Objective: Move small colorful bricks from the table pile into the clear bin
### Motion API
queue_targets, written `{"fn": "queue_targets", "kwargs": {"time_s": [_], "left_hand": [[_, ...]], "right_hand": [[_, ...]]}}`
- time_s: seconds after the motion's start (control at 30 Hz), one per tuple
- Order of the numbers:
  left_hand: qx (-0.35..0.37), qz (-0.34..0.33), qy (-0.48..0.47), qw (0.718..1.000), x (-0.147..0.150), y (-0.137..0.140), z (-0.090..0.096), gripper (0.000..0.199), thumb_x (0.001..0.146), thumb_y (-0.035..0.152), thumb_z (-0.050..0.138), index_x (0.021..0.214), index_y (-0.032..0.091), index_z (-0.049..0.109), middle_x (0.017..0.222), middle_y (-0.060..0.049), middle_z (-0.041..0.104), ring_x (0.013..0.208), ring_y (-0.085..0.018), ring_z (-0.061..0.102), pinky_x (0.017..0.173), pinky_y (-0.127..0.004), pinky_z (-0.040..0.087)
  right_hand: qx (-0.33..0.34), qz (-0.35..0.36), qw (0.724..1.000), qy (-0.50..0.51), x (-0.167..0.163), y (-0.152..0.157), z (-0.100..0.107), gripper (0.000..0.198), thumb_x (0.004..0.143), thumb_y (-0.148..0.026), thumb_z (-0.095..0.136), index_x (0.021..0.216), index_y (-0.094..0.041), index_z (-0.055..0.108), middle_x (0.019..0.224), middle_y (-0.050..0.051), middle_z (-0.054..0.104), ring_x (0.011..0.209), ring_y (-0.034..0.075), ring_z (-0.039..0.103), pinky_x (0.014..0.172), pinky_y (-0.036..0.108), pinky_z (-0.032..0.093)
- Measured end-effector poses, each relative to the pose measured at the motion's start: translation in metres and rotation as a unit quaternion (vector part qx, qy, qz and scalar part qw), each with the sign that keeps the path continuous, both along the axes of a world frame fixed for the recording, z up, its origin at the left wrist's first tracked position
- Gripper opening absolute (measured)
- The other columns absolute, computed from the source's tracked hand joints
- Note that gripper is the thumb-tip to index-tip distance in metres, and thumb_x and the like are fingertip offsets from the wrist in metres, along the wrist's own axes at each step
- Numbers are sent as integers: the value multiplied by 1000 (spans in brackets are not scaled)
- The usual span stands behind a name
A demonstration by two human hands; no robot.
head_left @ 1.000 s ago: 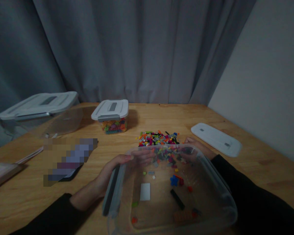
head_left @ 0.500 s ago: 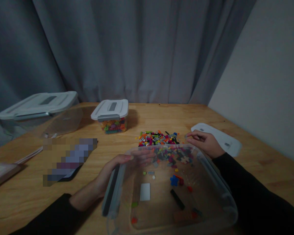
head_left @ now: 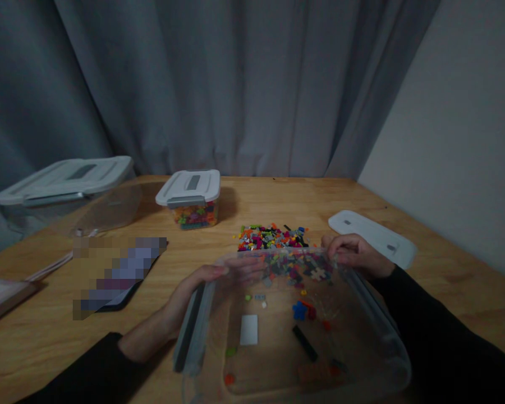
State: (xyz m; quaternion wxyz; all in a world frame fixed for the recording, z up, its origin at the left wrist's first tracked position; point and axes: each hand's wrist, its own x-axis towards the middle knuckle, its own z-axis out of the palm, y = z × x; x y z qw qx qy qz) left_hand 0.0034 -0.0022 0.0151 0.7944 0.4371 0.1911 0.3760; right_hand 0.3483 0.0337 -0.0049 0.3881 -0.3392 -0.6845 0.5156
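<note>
A large clear plastic storage box [head_left: 273, 336] is tilted toward me, its open side facing me. My left hand [head_left: 202, 280] grips its far left rim, thumb on the edge and fingers showing through the wall. At the far right corner, my right hand [head_left: 353, 252] has its fingers curled over the rim. Inside the box lie a few loose building bricks, among them a blue star-shaped piece [head_left: 299, 310], a long black piece [head_left: 304, 343] and a white plate [head_left: 249, 329]. Beyond the far wall, a heap of small colourful building bricks [head_left: 273, 238] spreads on the table.
A white lid [head_left: 362, 230] lies on the right of the wooden table [head_left: 261, 196]. A small lidded box of bricks [head_left: 189, 188] stands at the back, with a larger lidded box [head_left: 76, 177] to its left. A blurred-out flat device [head_left: 122, 275] and a pale box [head_left: 6, 300] lie left.
My right hand has come down from just beyond the storage box's far right corner onto its rim. My left hand and the box have hardly moved.
</note>
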Motion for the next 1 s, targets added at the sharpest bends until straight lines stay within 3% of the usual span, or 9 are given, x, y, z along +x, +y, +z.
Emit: {"fn": "queue_targets", "kwargs": {"time_s": [0.2, 0.33, 0.53, 0.67, 0.73, 0.8, 0.9, 1.0], "left_hand": [[-3, -4, 6, 1000, -2, 0, -2, 31, 82, 21, 49, 78, 24, 79, 109, -4, 77, 122, -27, 59, 116, -38, 28], [-3, 2, 10, 1000, -2, 0, -3, 36, 81, 23, 49, 104, 20, 77, 121, -7, 73, 128, -30, 54, 116, -39, 29], [15, 1, 14, 1000, 0, -3, 2, 34, 79, 25, 51, 99, 24, 79, 116, -2, 75, 123, -26, 58, 111, -32, 36], [7, -1, 4, 1000, -3, 3, -12, 36, 83, 21, 45, 99, 19, 77, 117, -6, 74, 124, -27, 57, 116, -39, 28], [11, 3, -9, 1000, -6, 6, -20, 36, 83, 21, 46, 102, 18, 76, 115, -8, 75, 127, -27, 55, 116, -40, 26], [3, 4, -6, 1000, -7, 7, -21, 32, 83, 21, 48, 95, 21, 77, 106, -6, 78, 126, -27, 55, 115, -40, 28], [6, -1, 1, 1000, -4, 3, -10, 29, 82, 23, 50, 82, 25, 78, 93, -4, 80, 122, -25, 58, 114, -37, 30], [5, -6, -5, 1000, 0, -1, -1, 27, 80, 23, 51, 77, 25, 79, 92, -4, 80, 119, -27, 60, 114, -38, 31]], "right_hand": [[-15, 42, 999, -20, 5, 1, -2, 22, 71, -42, 78, 79, -22, 73, 80, 2, 61, 78, 17, 57, 74, 32, 43], [-28, 44, 998, -17, 7, 2, -4, 24, 70, -41, 79, 81, -21, 73, 83, 2, 62, 81, 17, 58, 76, 32, 45], [-14, 57, 998, -19, 7, 2, -5, 23, 73, -41, 76, 84, -21, 74, 86, 3, 65, 83, 17, 59, 78, 32, 46], [-41, -51, 998, -17, 4, 4, -5, 32, 75, -49, 72, 92, -21, 72, 94, 6, 67, 84, 18, 62, 76, 33, 49], [-32, -103, 992, -59, 4, 7, -7, 38, 77, -50, 69, 101, -21, 70, 99, 7, 67, 87, 19, 63, 78, 33, 49], [-4, -110, 987, -119, 4, 11, -9, 40, 79, -50, 67, 105, -19, 69, 97, 7, 68, 87, 20, 63, 80, 35, 50], [28, -103, 976, -191, 3, 14, -13, 36, 80, -48, 66, 99, -18, 70, 94, 7, 69, 87, 22, 63, 81, 38, 50], [92, -75, 955, -272, -1, 14, -16, 30, 75, -41, 72, 98, -22, 72, 97, 8, 70, 91, 26, 63, 83, 39, 49]]}}
